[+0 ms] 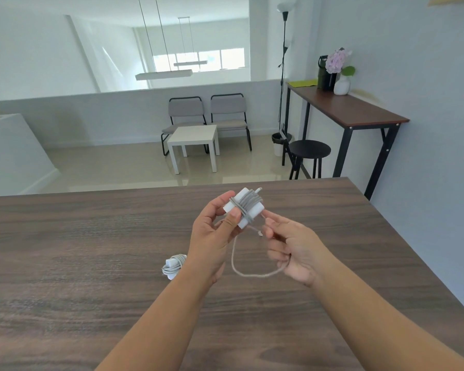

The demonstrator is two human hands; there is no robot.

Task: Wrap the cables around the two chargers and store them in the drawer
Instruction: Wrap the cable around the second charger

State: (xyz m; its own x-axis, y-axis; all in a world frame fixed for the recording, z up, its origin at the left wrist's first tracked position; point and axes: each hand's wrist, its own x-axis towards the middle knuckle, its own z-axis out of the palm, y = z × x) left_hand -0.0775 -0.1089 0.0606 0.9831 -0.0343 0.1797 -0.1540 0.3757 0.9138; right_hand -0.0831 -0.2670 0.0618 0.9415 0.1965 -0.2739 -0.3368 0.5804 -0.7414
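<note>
Two hands above table [91, 250]: left hand [214, 236] clamps wrapped charger [245, 207]; right hand [292, 247] pinches loose cable [241, 271]; second charger [173, 265] lies beside left wrist.

Chargers [243, 207]: two, white, one held above the table [91, 250], the second charger [173, 265] lying on it. Cables [248, 274]: two, grey, one per charger. Hands: two, a left hand [212, 236] and a right hand [292, 250]. Tables: three, namely the dark wooden one, a small white table [196, 137] and a tall side table [348, 108]. Chairs [185, 113]: two. Stool [310, 149]: one. Floor lamp [284, 62]: one. Hanging lamps [164, 74]: two. Flower vase [342, 84]: one.
</note>
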